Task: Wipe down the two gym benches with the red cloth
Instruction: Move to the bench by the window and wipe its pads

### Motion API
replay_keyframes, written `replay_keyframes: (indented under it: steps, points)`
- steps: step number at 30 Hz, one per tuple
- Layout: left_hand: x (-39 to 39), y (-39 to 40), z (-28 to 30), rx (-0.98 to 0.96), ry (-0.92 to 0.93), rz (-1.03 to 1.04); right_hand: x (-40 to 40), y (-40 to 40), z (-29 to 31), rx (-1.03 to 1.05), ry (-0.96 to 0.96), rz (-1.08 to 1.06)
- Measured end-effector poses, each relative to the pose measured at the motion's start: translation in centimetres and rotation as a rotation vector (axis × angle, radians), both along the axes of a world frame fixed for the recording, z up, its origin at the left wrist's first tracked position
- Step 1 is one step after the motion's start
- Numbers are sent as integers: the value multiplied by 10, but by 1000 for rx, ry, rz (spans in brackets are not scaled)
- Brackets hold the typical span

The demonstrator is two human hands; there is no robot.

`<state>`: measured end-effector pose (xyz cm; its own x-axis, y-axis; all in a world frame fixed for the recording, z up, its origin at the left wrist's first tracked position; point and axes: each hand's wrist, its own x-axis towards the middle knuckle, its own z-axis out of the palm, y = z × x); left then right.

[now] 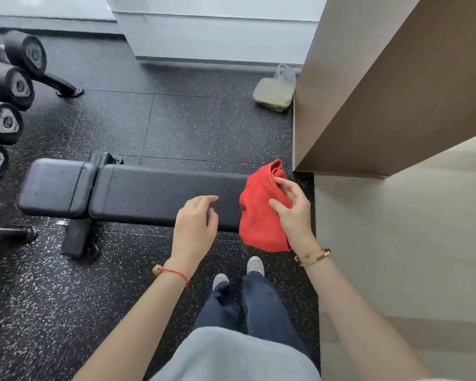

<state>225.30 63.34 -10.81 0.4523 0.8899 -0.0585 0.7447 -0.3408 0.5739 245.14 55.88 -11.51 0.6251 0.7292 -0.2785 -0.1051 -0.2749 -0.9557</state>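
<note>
Red cloth (259, 215) pinched in right hand (293, 209) fingers, left hand (194, 224) loosely spread above black bench (138, 193); no legible writing.

Black speckled rubber floor (182, 125) in tiles. White wall (217, 31) far, grey skirting along its base. Brown panel (368, 92) over beige wall (396, 229) right. Dumbbell rack (8, 86) left. Pale bag (275, 92) far right on floor.

Right hand (291, 213) grips red cloth (259, 215) above black bench (138, 193).
</note>
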Motion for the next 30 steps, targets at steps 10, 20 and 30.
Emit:
replay_keyframes:
  steps: [10,20,30]
  points:
    - [30,26,-142,-7,45,14,30,32,-134,-46,40,-4]
    - [46,37,-317,70,4,-74,49,38,-294,-1,-96,31]
    - [49,49,-433,346,-80,-175,75,13,-396,26,-729,-4]
